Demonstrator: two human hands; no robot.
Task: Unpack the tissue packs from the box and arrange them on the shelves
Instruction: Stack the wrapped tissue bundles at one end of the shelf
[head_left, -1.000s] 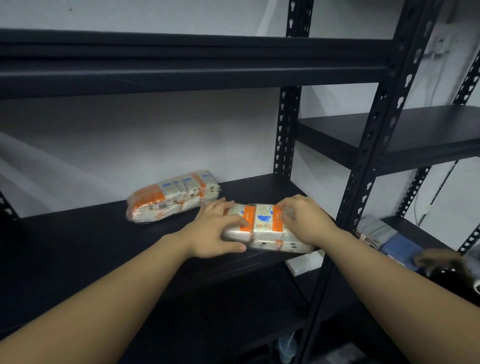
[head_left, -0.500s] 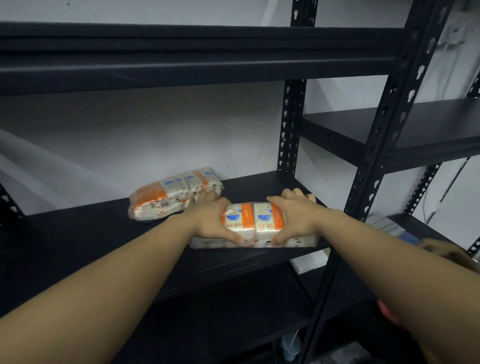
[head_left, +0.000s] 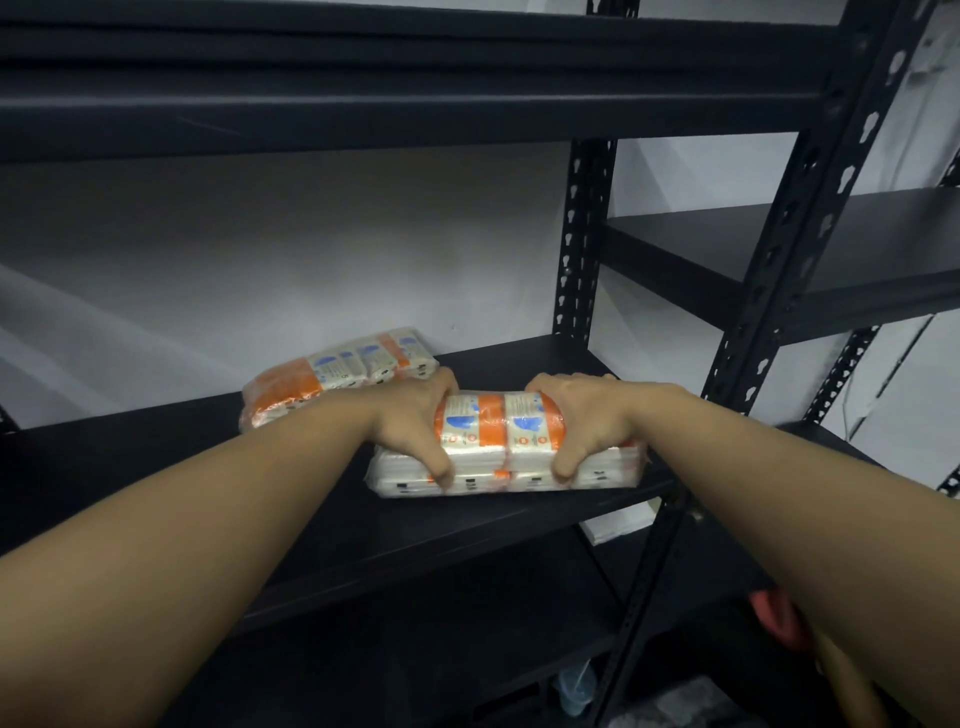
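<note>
Since a second ago: both hands shifted from loose top contact to symmetric end grip. Left hand (head_left: 415, 426) and right hand (head_left: 582, 423) each clamp white-and-orange plastic-wrapped tissue pack (head_left: 498, 447), thumbs on front face, fingers curled over back edge.

Pack lies flat near front edge of black metal shelf board (head_left: 156, 467), squared up — placement looks nearly finished.

Long axis left-right, parallel to shelf front; printed top up. Second identical pack (head_left: 332, 374) behind-left, angled, near the wall.

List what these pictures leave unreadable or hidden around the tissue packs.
Head view only:
- Near tissue pack: both ends covered by the left hand and right hand.
- Far tissue pack: near edge hidden behind the left forearm.
- Label print: too small.
- Box: out of frame.
</note>
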